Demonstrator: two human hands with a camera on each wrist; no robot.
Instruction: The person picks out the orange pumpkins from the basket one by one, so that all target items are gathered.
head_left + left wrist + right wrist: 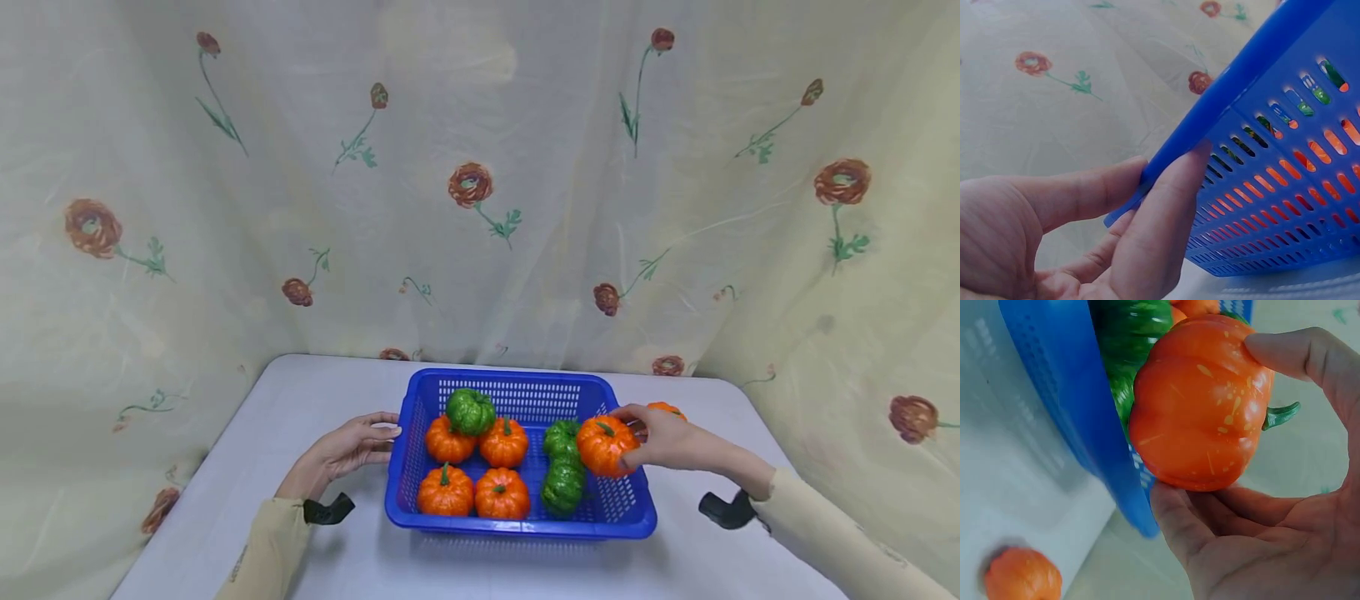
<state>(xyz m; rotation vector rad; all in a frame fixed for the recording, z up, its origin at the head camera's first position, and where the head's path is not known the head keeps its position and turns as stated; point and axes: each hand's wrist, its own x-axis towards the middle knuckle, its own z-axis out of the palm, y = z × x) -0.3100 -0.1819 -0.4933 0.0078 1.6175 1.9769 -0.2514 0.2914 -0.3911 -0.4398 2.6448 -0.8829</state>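
Observation:
A blue plastic basket with slotted walls stands on the table. My left hand is at its left side, thumb and fingers pinching the rim. Held in my right hand is an orange toy pumpkin with a green stem, over the basket's right end. Thumb and fingers grip it from opposite sides in the right wrist view. Inside the basket, several orange pumpkins sit at the left. One green pumpkin lies on top of them, and two green pumpkins sit at the right.
Another orange pumpkin lies on the white table right of the basket, partly hidden behind my right hand in the head view. A pale curtain with printed flowers hangs behind and at both sides of the table.

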